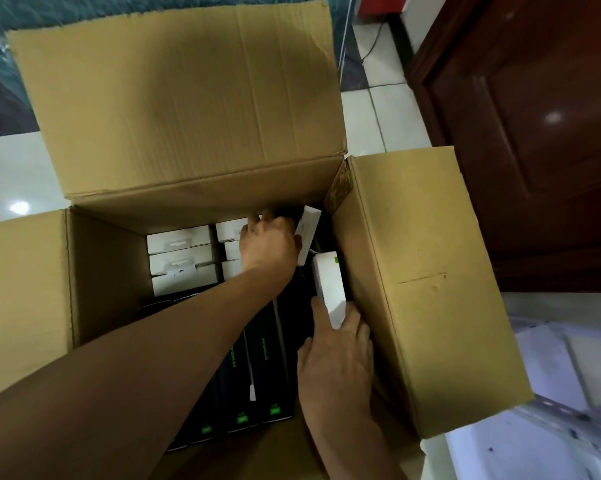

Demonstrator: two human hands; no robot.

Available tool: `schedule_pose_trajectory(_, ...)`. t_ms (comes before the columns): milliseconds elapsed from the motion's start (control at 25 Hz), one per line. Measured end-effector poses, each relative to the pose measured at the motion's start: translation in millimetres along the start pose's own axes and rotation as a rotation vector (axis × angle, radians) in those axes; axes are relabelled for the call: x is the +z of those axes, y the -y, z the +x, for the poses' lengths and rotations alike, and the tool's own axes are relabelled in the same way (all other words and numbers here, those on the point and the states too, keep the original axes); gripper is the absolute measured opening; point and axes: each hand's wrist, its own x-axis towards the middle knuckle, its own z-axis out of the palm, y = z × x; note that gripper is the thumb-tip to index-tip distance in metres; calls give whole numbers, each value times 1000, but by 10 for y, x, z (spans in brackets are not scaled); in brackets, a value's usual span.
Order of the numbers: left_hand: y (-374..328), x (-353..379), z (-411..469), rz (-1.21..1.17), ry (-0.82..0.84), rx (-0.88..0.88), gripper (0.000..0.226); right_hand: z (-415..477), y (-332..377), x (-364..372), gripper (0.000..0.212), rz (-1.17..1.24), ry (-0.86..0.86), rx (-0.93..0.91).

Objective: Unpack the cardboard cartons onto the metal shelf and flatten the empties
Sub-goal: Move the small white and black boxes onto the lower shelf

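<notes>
An open cardboard carton (174, 109) stands on the floor with its flaps spread out. Inside lie several small white boxes (181, 259) at the back left and several long black boxes with green print (257, 368) in front. My left hand (269, 244) reaches deep into the back right of the carton and grips a tilted white box (306, 230). My right hand (337, 362) holds another white box (330, 289) upright against the carton's right wall, fingers curled round its lower end.
White floor tiles (385, 112) surround the carton. A dark brown wooden door (534, 133) stands at the right. The pale metal shelf (551, 393) with a perforated upright is at the lower right. A teal fabric (32, 15) lies behind the carton.
</notes>
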Motion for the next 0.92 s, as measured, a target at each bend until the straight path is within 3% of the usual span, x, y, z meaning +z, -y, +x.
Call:
schedule_pose_trajectory(320, -73, -286, -262, -358, -47, 43, 19, 36, 16, 43, 73, 33, 4, 21)
schedule_pose_trajectory(640, 20, -631, -718, -506, -113, 60, 11, -83, 10, -53, 68, 150, -117, -5)
schedule_pose_trajectory(920, 239, -1166, -1238, -604, -162, -73, 13, -294, 31, -195, 62, 223, -273, -83)
